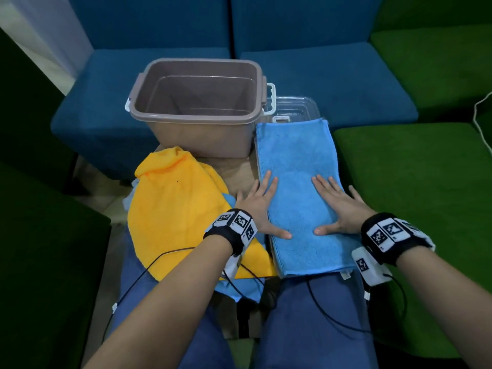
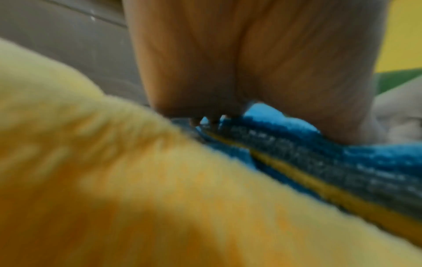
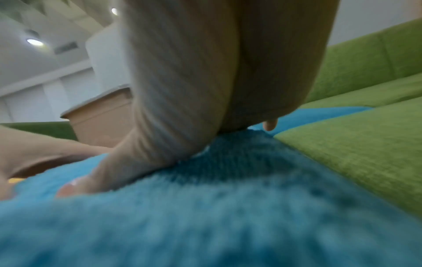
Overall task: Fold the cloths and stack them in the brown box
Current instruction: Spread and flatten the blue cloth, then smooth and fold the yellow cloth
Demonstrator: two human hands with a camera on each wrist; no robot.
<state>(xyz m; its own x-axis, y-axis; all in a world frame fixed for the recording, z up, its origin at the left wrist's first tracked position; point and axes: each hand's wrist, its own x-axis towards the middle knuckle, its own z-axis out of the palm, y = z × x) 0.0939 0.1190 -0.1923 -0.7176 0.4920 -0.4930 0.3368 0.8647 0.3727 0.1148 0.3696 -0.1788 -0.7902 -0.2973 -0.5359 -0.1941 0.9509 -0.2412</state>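
Note:
A blue cloth [image 1: 298,166], folded into a long strip, lies on my right knee and the small table. My left hand [image 1: 259,202] lies flat on its left edge, fingers straight. My right hand [image 1: 336,201] presses flat on its right half, thumb [image 3: 75,186] stretched across the blue pile [image 3: 205,207]. A yellow cloth [image 1: 175,206] lies crumpled to the left, over another blue cloth [image 1: 239,288]. The brown box [image 1: 197,121] stands behind them with nothing in it. In the left wrist view my palm [image 2: 262,63] rests on stacked blue cloth edges [image 2: 297,144] beside the yellow cloth [image 2: 114,180].
A clear plastic lid [image 1: 295,107] lies behind the blue strip, right of the box. Blue sofa seats [image 1: 319,70] stand behind and green seats [image 1: 415,169] close in on the right and left. Thin black cables [image 1: 159,259] run from both wristbands across my lap.

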